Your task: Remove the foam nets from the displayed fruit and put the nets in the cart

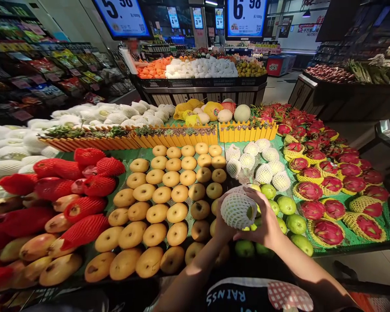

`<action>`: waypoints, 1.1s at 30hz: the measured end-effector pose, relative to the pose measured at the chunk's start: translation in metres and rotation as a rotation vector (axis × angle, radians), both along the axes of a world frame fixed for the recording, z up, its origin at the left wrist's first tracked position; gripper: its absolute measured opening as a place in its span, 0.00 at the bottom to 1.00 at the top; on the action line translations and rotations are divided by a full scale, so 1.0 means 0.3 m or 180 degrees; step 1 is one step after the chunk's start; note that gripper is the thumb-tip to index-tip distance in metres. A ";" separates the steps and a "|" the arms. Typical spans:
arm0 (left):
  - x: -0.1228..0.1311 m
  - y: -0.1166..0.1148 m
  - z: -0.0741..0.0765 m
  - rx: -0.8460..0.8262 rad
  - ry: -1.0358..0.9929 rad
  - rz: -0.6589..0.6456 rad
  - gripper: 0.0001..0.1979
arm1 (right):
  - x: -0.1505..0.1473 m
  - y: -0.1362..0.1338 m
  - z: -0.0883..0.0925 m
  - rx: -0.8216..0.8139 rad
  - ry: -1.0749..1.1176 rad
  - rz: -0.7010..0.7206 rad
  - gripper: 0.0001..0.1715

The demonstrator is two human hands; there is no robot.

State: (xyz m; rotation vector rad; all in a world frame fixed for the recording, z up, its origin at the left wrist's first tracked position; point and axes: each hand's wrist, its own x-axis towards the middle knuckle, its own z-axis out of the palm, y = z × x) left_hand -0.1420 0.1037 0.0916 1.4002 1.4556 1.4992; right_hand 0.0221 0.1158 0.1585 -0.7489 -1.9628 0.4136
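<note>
Both hands are raised over the near right corner of the brown pears [157, 213], holding a fruit in a white net [236, 211]: the left hand [223, 229] is clamped on its left side, and the right hand [267, 221] is curled around its right, fingertips at the net's top edge. Just right of the pears sit green apples [286, 205], partly hidden by the right hand, with more white-netted fruit [264, 172] behind them; farther right are dragon fruits [308, 190]. Left of the pears, fruit in red nets [84, 210] is heaped close. Beyond the pears, a low yellow fence [178, 136] with small plants stands across the display, melons [242, 113] behind it. The tabletop's near edge runs just in front of the pears, close to the person; its right edge [389, 219] lies well right of the pears, with tiled floor [377, 264] past it.
</note>
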 end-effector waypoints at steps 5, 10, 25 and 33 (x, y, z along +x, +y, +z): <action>0.004 -0.002 0.002 -0.0007 -0.0016 -0.0009 0.25 | 0.037 -0.064 0.090 0.0763 0.0322 0.0062 0.30; -0.008 -0.010 -0.032 0.0006 0.0248 0.0080 0.20 | 0.053 -0.067 0.113 0.0442 -0.0225 0.0083 0.25; -0.100 -0.012 0.072 0.0377 0.1075 -0.0408 0.14 | 0.053 -0.001 0.034 -0.0788 -0.0473 -0.0049 0.44; -0.179 -0.028 0.051 0.0350 0.1437 -0.0374 0.14 | 0.069 0.078 -0.046 -0.2127 0.0911 0.0082 0.23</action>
